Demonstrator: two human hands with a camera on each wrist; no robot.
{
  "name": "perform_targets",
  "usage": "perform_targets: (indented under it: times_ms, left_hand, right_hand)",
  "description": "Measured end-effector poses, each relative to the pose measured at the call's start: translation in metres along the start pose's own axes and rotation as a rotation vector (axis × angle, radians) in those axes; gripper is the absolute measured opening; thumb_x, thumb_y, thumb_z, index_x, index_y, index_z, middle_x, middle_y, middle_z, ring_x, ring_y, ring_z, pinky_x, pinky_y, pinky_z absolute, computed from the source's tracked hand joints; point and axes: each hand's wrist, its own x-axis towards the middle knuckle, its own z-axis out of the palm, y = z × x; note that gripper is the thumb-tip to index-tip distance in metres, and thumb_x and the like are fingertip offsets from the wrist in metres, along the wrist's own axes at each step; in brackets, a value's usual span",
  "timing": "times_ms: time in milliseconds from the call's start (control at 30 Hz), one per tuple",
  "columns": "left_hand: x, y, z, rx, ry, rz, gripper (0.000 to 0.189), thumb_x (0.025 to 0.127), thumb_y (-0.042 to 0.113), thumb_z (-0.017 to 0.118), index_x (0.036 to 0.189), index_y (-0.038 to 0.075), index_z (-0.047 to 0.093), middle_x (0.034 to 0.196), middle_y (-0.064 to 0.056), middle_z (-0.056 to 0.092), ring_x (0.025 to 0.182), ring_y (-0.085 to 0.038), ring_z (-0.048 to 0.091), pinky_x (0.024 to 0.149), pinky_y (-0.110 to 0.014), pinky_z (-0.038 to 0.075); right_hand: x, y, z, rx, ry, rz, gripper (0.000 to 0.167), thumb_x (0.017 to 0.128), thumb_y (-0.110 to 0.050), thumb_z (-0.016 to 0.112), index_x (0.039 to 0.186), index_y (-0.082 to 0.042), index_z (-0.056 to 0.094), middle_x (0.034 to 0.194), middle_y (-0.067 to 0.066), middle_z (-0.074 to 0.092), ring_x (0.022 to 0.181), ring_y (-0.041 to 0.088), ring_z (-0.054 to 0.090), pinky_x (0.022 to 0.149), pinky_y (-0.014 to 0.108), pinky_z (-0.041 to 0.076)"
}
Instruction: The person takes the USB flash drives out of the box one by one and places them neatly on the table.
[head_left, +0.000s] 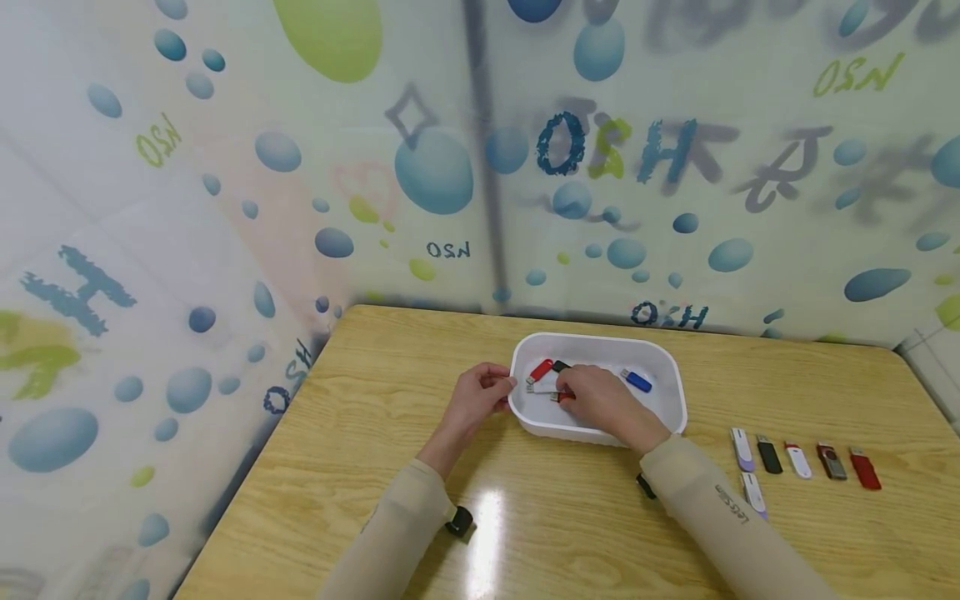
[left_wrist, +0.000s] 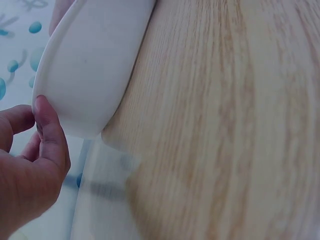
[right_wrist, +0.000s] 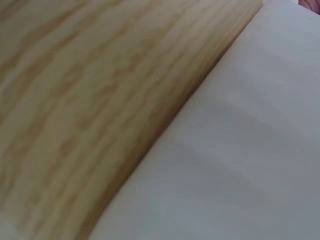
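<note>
A white plastic tray with rounded corners holds several USB flash drives. Its left rim is pinched between the thumb and fingers of my left hand, which also shows at the rim in the left wrist view. My right hand reaches down inside, its fingertips among the drives. Near those fingertips lie a white flash drive, a red-orange one and a black one, partly covered. Whether the fingers grip one is hidden. A red flash drive lies to the left, a blue one to the right.
Right of the tray, a row on the wooden table includes a white-and-lilac flash drive, a black one, a white-and-red one, a swivel one and a red one. Another white-and-lilac drive lies nearer, beside my right sleeve.
</note>
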Motion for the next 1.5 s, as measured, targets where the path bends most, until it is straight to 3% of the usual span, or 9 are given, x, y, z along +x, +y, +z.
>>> perform_targets:
  times_ms: [300, 667, 1233, 1500]
  left_hand:
    - [0.0, 0.001, 0.001, -0.006, 0.001, 0.009, 0.026, 0.099, 0.008, 0.068, 0.121, -0.006, 0.064, 0.104, -0.016, 0.067, 0.081, -0.019, 0.064, 0.076, -0.031, 0.061]
    - [-0.001, 0.001, 0.002, -0.023, 0.007, 0.007, 0.024, 0.099, 0.005, 0.067, 0.119, -0.006, 0.063, 0.101, -0.014, 0.066, 0.082, -0.022, 0.064, 0.071, -0.027, 0.06]
    - [0.001, -0.002, 0.002, -0.008, 0.017, -0.006, 0.024, 0.1, 0.007, 0.068, 0.121, -0.005, 0.063, 0.104, -0.016, 0.066, 0.081, -0.018, 0.062, 0.07, -0.025, 0.059]
    - [0.001, -0.001, 0.002, -0.01, 0.018, -0.013, 0.024, 0.1, 0.007, 0.068, 0.12, -0.004, 0.064, 0.104, -0.015, 0.066, 0.082, -0.018, 0.062, 0.071, -0.025, 0.059]
  right_hand:
    - [-0.01, -0.003, -0.014, 0.075, 0.02, 0.048, 0.02, 0.095, -0.015, 0.077, 0.114, -0.01, 0.075, 0.097, 0.0, 0.068, 0.086, 0.02, 0.057, 0.087, 0.04, 0.054]
    - [-0.03, -0.004, -0.031, 0.023, 0.123, 0.014, 0.021, 0.093, -0.016, 0.08, 0.112, -0.009, 0.077, 0.097, 0.002, 0.069, 0.086, 0.019, 0.058, 0.085, 0.041, 0.055]
    - [-0.083, 0.014, -0.057, 0.009, 0.285, -0.019, 0.017, 0.092, -0.012, 0.08, 0.108, -0.007, 0.075, 0.099, 0.003, 0.069, 0.083, 0.018, 0.059, 0.073, 0.038, 0.056]
    - [-0.111, 0.025, -0.065, 0.045, 0.309, 0.022, 0.018, 0.092, -0.012, 0.079, 0.108, -0.005, 0.074, 0.1, 0.004, 0.069, 0.088, 0.021, 0.067, 0.076, 0.043, 0.061]
